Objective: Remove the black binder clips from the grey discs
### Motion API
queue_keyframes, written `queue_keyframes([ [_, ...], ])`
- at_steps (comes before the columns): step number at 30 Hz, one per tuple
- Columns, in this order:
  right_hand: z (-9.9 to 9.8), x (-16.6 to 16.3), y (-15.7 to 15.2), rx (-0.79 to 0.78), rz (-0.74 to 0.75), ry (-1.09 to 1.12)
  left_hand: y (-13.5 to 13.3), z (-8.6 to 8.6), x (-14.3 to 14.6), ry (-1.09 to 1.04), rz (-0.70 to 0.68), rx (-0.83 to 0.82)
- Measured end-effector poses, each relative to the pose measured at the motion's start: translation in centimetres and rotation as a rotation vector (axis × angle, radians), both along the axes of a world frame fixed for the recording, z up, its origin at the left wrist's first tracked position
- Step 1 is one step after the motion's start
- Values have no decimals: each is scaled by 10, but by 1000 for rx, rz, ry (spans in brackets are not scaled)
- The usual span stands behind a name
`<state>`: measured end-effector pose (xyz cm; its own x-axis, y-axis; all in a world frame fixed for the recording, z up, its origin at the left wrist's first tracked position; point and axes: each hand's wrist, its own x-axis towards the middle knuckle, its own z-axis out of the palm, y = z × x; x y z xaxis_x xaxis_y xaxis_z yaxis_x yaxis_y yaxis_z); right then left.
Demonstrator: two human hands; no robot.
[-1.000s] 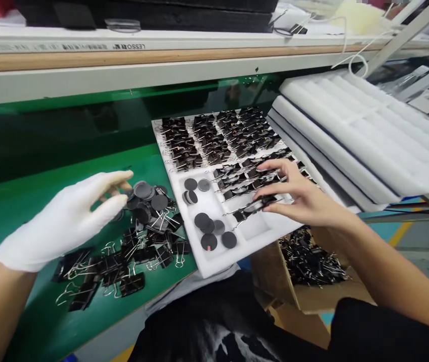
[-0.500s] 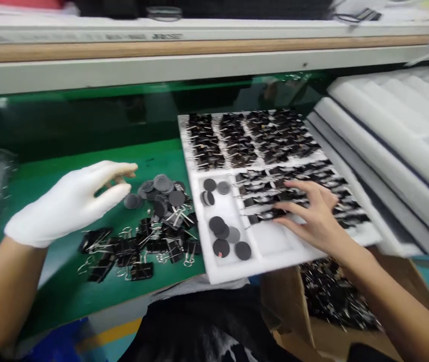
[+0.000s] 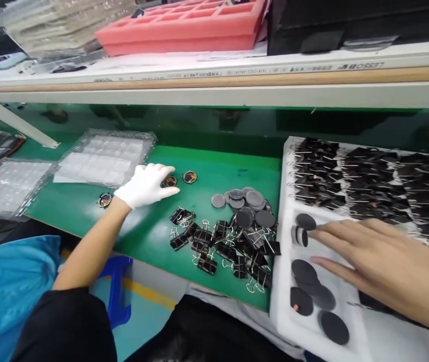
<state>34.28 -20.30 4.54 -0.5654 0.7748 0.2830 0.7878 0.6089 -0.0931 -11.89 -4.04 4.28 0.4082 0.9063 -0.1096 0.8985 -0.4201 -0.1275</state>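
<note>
green tabletop (image 3: 139,241), round dark-rimmed orange-and-black part (image 3: 170,181) between white-gloved left fingers (image 3: 169,192)

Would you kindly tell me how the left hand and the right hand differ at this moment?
The left hand wears a white glove, while the right hand is bare. The left hand is at a small round part on the green table; the right hand is over the white tray, near dark discs. The left hand looks fairly sharp, the right hand blurred. Both have thumb and fingers apart.
</note>
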Motion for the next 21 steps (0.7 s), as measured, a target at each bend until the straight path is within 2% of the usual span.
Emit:
queue_keyframes([
  [2, -7, -10, 7, -41, 129, -116, 1, -12, 17, -4, -44, 65],
  [4, -11, -16, 7, -66, 160, -197, 8, -20, 35, -15, -102, 102],
  [8, -7, -25, 1, -72, 123, -252, 32, -27, 69, 0, -240, 8],
  [12, 11, -35, 7, -73, 64, -223, 47, -34, 104, -56, -368, -70],
  [14, 21, -35, 9, -143, 37, -235, 47, -41, 118, -155, -388, -72],
  [18, 27, -34, -8, -432, 2, -306, 43, -57, 129, -345, -350, -37],
  [21, 17, -43, -28, -416, -130, -402, 44, -64, 125, -373, -371, -42],
])
